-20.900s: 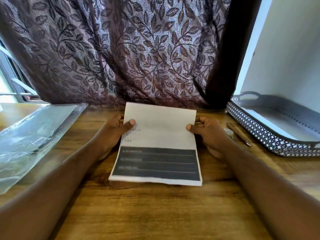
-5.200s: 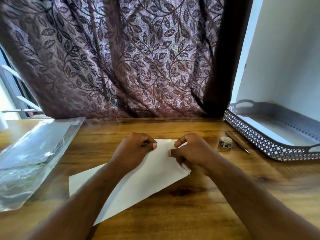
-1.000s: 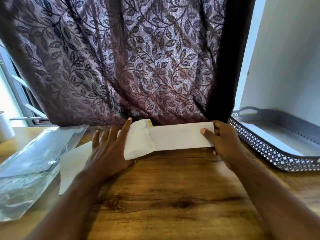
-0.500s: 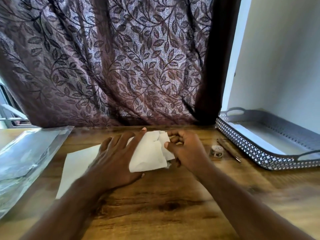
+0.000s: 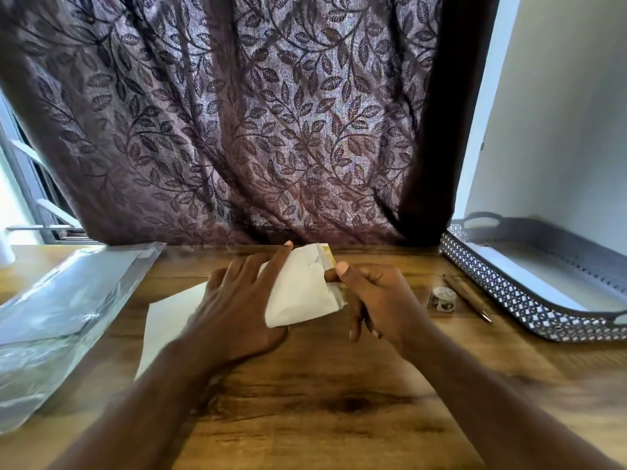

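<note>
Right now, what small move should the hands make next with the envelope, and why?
Probably push the folded paper fully into the envelope. A strip of it shows at the open end, where the right hand pinches it, the flap stands open, and the left hand lies along the envelope.

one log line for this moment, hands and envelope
left hand: straight fingers brace envelope | right hand: pinches folded sheet at envelope opening | table: loose paper, tape roll, pen, tray

sheet point(image 5: 169, 317) partly under left hand point(image 5: 237, 307), tray point(image 5: 502, 286) cropped
</note>
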